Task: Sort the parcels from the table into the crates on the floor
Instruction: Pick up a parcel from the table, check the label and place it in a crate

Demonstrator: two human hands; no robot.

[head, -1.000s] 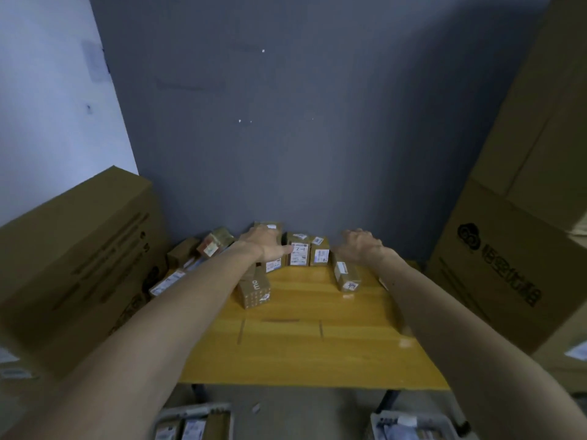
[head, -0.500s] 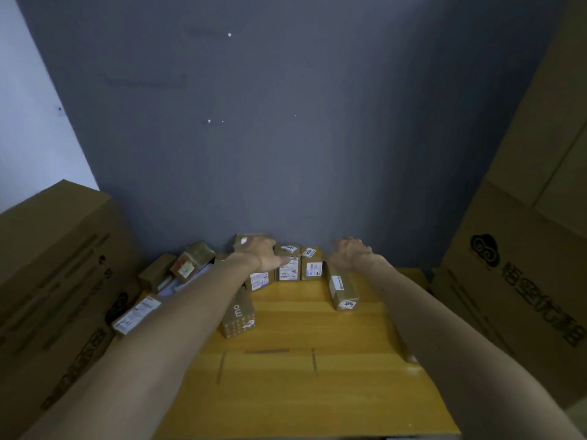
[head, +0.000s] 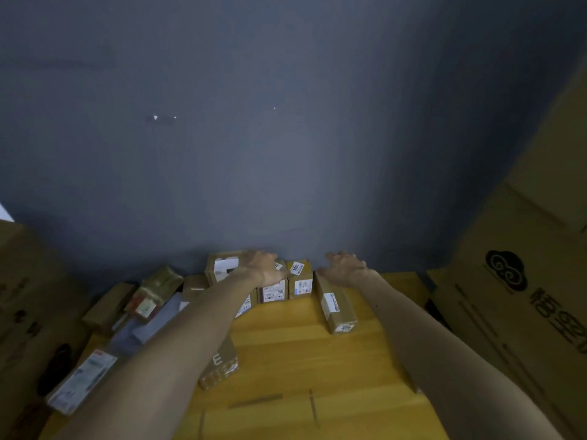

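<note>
Parcels: a row of small cardboard parcels stands at the far edge of the counter, against the grey wall. More lie heaped toward the far left corner.
3001 parcel: upright at the wall, a white tag on top; it sits between the two hands.
Left hand: reaches over the row, palm down, resting on or just above the parcel beside the 3001 one. Fingers look loosely spread; whether they already grip anything cannot be told.
Right hand: at the wall end of the long parcel, fingers spread and slightly curved, holding nothing visible.
Key relation: the long parcel's axis runs from the wall toward the person, nearly in line with the right forearm. Its far end lies just under the right hand, which is the nearer one to it.
Likely next move: the hands seem set to close from both sides on the wall row, so the gap between them, filled by the 3001 parcel, matters most.
Near parcel: lies under the left forearm, closer to the person, well apart from both hands.
Crates: not in view; they would be on the floor below the frame.
Big cartons: flank the counter on either side.
</note>
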